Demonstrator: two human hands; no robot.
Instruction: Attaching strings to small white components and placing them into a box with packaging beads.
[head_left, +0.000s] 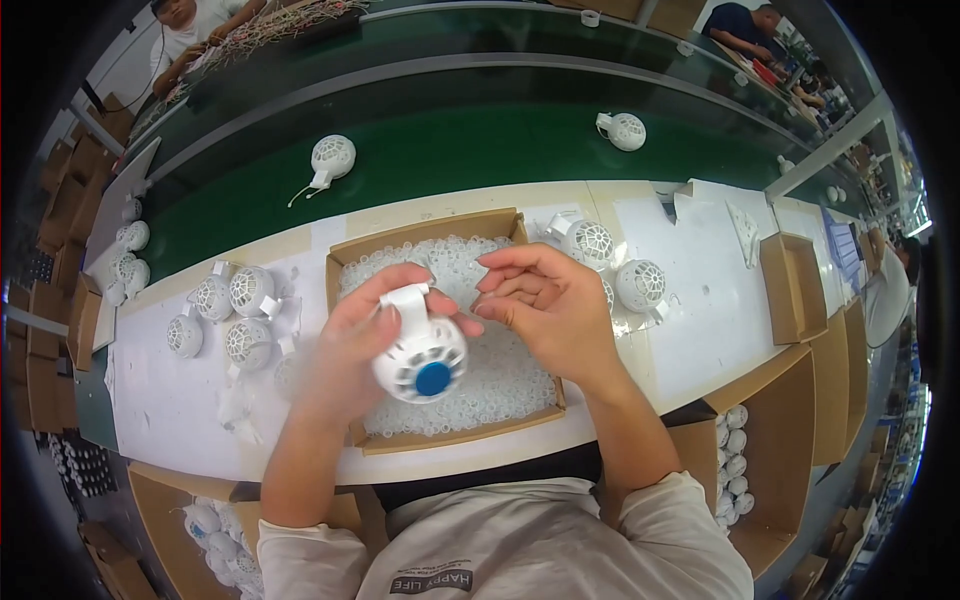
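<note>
My left hand [365, 335] grips a round white mini fan housing [408, 372] by its clip-like neck, above an open box. The housing's slotted face, with a blue disc in the middle, is tilted toward me. Just to its right is my right hand [545, 310], its fingers curled in and the thumb close to the fingertips. Anything pinched there is too small to make out. Below both hands, the shallow cardboard box [345, 250] is full of small clear plastic rings [500, 400].
More white housings stand on the white table, such as one on the left [248, 345] and one on the right [640, 285]. Two lie on the green conveyor belt [450, 140]. Cardboard boxes [790, 440] with housings flank me. Other people sit beyond the belt.
</note>
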